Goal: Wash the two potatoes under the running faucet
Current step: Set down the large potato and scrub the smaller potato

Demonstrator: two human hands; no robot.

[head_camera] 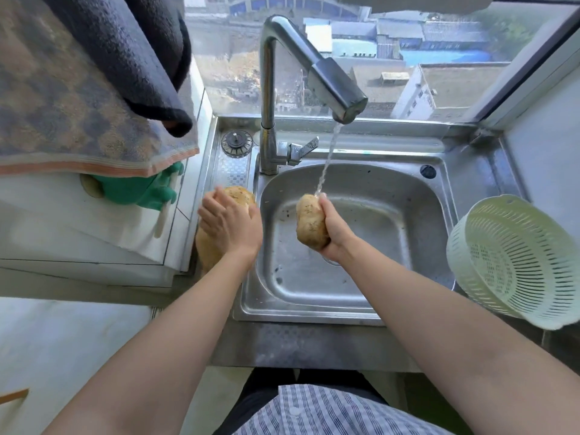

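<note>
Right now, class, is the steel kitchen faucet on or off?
On. A thin stream of water falls from the steel kitchen faucet spout onto the brown potato in the right hand.

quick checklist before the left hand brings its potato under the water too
1. Water running from the faucet: ok.
2. Stream lands on the potato in the right hand: ok, it hits the top of that potato.
3. Left hand has hold of the second potato: ok, though it is over the sink's left ledge, outside the stream.
4. Room under the stream for both: cannot tell.
5. Basin free of other items: ok.
6. Colander within reach on the right: ok.
</note>
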